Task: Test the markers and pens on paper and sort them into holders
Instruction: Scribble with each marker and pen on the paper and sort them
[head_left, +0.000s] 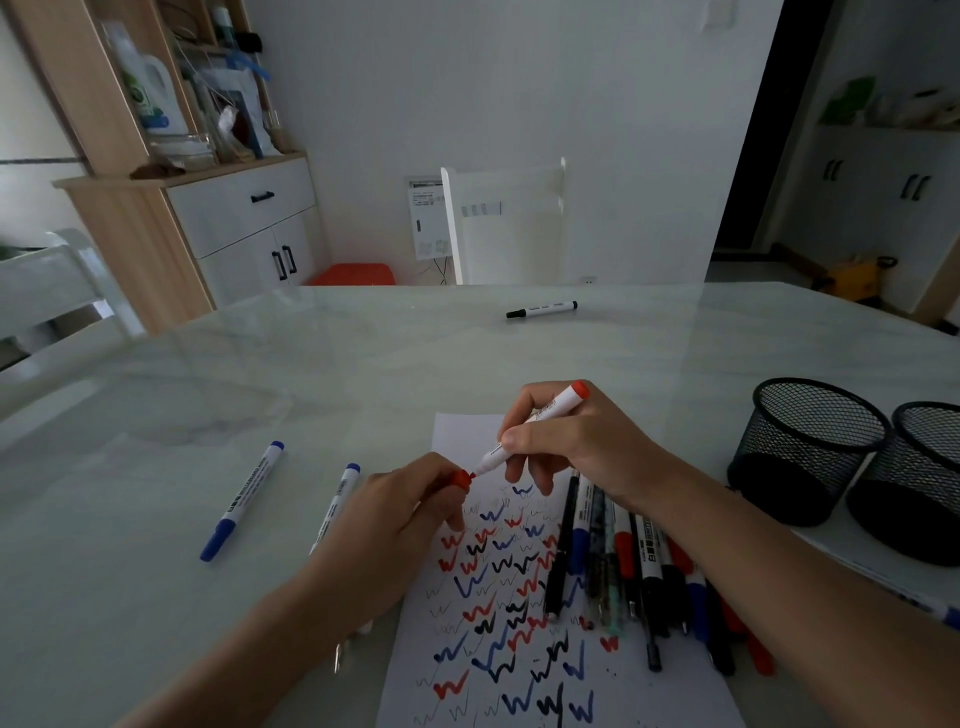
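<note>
My right hand (576, 441) grips a white marker with a red end (535, 421), its tip pointing down-left. My left hand (400, 514) pinches the marker's red cap (460, 478) right at that tip. Both hover over a sheet of paper (457, 431) covered in red, blue and black zigzag marks. A pile of several pens and markers (634, 566) lies on the paper's right side, under my right forearm. Two black mesh holders (810, 447) (919, 478) stand at the right.
Two blue markers (244, 499) (337, 499) lie on the table left of the paper. A black marker (543, 309) lies far across the table. A white chair (509, 223) stands behind the table's far edge, another chair (57, 291) at the left.
</note>
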